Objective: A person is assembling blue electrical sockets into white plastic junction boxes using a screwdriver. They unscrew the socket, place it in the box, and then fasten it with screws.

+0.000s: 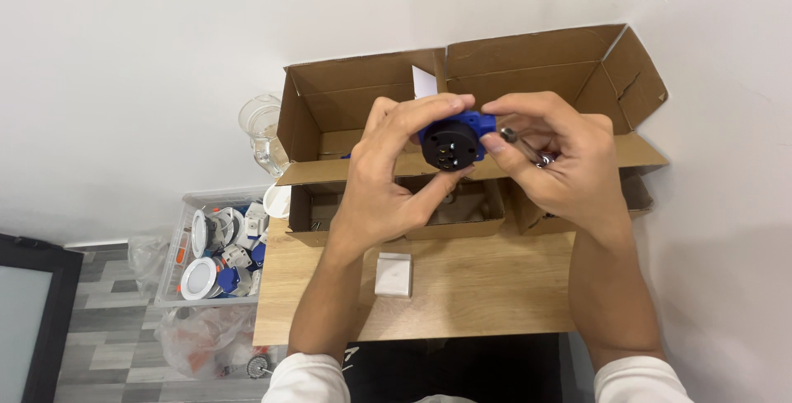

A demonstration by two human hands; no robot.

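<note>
Cardboard box [528,65] lies open on my wooden counter [462,300]; above it my left hand [388,180] has its fingers clamped on the blue-and-black round fitting [452,141], while my right hand [561,164] pinches a metal spring clip [528,149] just right of it.

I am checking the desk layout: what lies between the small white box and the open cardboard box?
In the head view, only bare wooden desk separates the small white box from the open cardboard box.
</note>
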